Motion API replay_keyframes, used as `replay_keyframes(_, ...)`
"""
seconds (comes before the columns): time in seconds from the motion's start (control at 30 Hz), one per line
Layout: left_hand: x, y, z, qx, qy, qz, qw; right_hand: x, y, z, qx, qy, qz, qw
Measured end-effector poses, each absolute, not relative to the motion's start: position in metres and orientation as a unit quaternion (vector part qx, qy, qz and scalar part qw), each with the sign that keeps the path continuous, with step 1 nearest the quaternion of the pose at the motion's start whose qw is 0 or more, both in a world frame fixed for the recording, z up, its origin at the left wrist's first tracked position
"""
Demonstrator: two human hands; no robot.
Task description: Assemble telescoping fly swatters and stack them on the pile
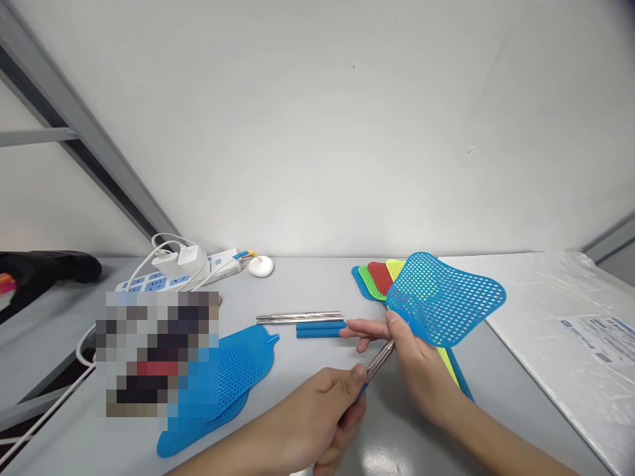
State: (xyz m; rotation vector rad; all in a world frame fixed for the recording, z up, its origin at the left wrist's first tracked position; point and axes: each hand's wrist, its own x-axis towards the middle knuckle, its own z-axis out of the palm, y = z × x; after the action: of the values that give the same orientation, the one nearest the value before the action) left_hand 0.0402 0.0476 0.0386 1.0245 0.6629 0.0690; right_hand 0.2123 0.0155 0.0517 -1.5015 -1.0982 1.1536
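A blue fly swatter [446, 297] with a perforated head is held tilted between my two hands, its head up and to the right. My left hand [325, 413] is closed around the blue grip at the lower end of its steel rod [381, 360]. At the neck, where rod meets head, my right hand [414, 373] pinches it, some fingers stretched out to the left. Loose blue swatter heads [245, 363] lie to the left of my hands. Steel rods [300, 318] and blue grip tubes [320, 329] lie side by side beyond them.
Fanned swatters with blue, green, red [381, 279] and yellow heads lie behind the held one. A power strip [228, 262] with plugs and cables, and a white round device [260, 266], stand at back left. A plastic-wrapped white package [555, 330] covers the right side. A pixelated patch hides something left.
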Motion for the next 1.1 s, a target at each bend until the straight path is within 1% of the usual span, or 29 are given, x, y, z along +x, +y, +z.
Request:
replay_keyframes(0.1, 0.039, 0.053, 0.037, 0.446, 0.287, 0.04, 0.847, 0.21, 0.014, 0.051, -0.569, -0.479, 0.496, 0.449)
replay_keyframes(0.23, 0.039, 0.059, 0.033, 0.413, 0.254, 0.087, 0.87, 0.207, 0.009, 0.052, -0.486, -0.54, 0.54, 0.426)
replay_keyframes(0.37, 0.044, 0.054, 0.024, 0.394, 0.211, 0.126, 0.885, 0.205, 0.007, 0.05, -0.496, -0.539, 0.531, 0.425)
replay_keyframes(0.47, 0.048, 0.049, 0.022, 0.411, 0.198, 0.161, 0.875, 0.204, 0.007, 0.048, -0.481, -0.525, 0.558, 0.426)
replay_keyframes(0.5, 0.048, 0.049, 0.023, 0.441, 0.203, 0.169, 0.858, 0.204, 0.007, 0.047, -0.476, -0.52, 0.563, 0.431)
replay_keyframes(0.57, 0.046, 0.05, 0.029, 0.537, 0.234, 0.177, 0.791, 0.205, 0.007, 0.047, -0.485, -0.518, 0.544, 0.449)
replay_keyframes(0.67, 0.037, 0.054, 0.039, 0.683, 0.289, 0.203, 0.64, 0.211, 0.01, 0.048, -0.525, -0.519, 0.477, 0.477)
replay_keyframes(0.73, 0.029, 0.059, 0.042, 0.714, 0.308, 0.265, 0.571, 0.215, 0.011, 0.049, -0.558, -0.505, 0.454, 0.477)
replay_keyframes(0.8, 0.024, 0.064, 0.042, 0.695, 0.309, 0.352, 0.546, 0.216, 0.011, 0.048, -0.591, -0.511, 0.428, 0.454)
replay_keyframes(0.9, 0.021, 0.073, 0.039, 0.629, 0.283, 0.446, 0.57, 0.214, 0.008, 0.046, -0.6, -0.581, 0.386, 0.392)
replay_keyframes(1.0, 0.024, 0.079, 0.04, 0.549, 0.331, 0.455, 0.618, 0.209, 0.005, 0.045, -0.576, -0.648, 0.366, 0.339)
replay_keyframes(1.07, 0.028, 0.081, 0.042, 0.487, 0.372, 0.445, 0.653, 0.206, 0.004, 0.045, -0.569, -0.649, 0.393, 0.319)
replay_keyframes(1.1, 0.03, 0.082, 0.044, 0.461, 0.376, 0.443, 0.67, 0.206, 0.004, 0.045, -0.567, -0.63, 0.428, 0.315)
